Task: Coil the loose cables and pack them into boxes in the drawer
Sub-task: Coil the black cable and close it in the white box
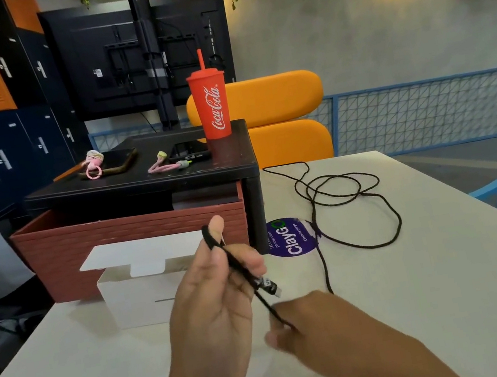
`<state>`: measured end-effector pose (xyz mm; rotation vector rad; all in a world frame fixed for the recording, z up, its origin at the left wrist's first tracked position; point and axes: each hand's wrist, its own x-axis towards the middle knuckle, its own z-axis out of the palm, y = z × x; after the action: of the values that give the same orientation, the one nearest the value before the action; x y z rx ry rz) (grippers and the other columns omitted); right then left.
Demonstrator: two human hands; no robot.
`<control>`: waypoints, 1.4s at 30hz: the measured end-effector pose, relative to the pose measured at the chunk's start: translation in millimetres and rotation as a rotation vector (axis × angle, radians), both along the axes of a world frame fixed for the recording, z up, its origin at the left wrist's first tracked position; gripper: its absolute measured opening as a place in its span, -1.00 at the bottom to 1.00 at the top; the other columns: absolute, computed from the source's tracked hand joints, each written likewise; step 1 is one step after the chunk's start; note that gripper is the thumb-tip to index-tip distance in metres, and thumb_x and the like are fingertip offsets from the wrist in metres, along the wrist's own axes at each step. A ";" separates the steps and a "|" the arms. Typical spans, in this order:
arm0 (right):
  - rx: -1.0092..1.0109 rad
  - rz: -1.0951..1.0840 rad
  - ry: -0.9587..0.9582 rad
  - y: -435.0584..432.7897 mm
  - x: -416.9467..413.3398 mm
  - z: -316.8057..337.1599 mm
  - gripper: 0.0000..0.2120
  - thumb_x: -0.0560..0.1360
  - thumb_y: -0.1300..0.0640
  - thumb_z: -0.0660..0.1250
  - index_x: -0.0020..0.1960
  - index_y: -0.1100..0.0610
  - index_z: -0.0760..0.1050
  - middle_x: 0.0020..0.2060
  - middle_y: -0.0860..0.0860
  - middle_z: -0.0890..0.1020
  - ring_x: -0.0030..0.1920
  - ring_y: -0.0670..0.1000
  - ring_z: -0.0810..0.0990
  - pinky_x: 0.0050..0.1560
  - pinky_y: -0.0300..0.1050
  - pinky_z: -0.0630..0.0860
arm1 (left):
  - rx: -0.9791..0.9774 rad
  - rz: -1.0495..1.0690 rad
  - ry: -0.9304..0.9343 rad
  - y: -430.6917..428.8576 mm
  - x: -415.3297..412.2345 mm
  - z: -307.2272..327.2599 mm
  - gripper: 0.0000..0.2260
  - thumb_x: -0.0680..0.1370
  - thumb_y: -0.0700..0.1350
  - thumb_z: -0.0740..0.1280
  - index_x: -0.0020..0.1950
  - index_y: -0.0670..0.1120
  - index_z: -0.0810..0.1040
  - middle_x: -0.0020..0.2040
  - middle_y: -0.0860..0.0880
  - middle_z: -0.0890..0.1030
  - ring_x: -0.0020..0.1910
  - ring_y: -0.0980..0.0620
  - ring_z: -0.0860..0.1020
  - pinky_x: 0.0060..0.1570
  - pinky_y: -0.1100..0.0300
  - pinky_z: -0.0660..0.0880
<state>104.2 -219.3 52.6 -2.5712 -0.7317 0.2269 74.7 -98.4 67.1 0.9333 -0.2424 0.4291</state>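
In the head view, the left hand (213, 297) is raised palm-up over the white table (424, 290), fingers partly curled, with the black cable (235, 261) looped over its lifted index finger and running down across its fingers. The right hand (300, 322), blurred, pinches the same cable just below its plug. The rest of the cable lies in loose loops on the table to the right. An open white box (133, 298) stands before the pulled-out red drawer (136, 238) of a black stand (140, 182).
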 end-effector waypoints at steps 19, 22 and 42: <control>0.718 -0.129 -0.334 -38.4 5.8 22.2 -0.77 0.22 -0.08 0.48 -0.39 0.02 0.50 -0.53 0.02 0.43 -0.47 -0.11 0.33 -0.41 -0.23 0.27 | 0.564 -0.338 0.373 -8.2 0.6 -9.0 -0.55 0.60 0.05 0.14 -0.44 -0.04 0.54 -0.60 0.06 0.21 -0.58 0.12 0.21 -0.43 0.27 0.37; 0.778 -0.103 -0.375 -34.0 11.2 15.0 -0.73 0.31 -0.26 0.25 -0.29 -0.07 0.50 -0.45 -0.06 0.50 -0.41 -0.13 0.42 -0.38 -0.32 0.33 | 0.221 -0.504 0.396 -8.2 -3.6 -3.0 -0.74 0.41 0.01 0.26 -0.41 -0.09 0.52 -0.59 0.07 0.15 -0.64 0.15 0.14 -0.57 0.28 0.31; 0.310 0.017 -0.380 -19.2 9.9 3.1 -0.79 0.62 0.14 0.01 0.20 -0.02 0.33 -0.41 -0.12 0.35 -0.39 -0.13 0.34 -0.35 -0.27 0.24 | 0.021 -0.615 0.447 11.3 7.7 -5.5 -0.79 0.38 -0.07 0.28 -0.39 -0.16 0.51 -0.55 0.01 0.26 -0.61 0.11 0.26 -0.45 0.20 0.45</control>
<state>114.0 -238.5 55.8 -2.3301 -0.8465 -0.3541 82.4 -87.0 61.6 0.8994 -0.1133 -0.3483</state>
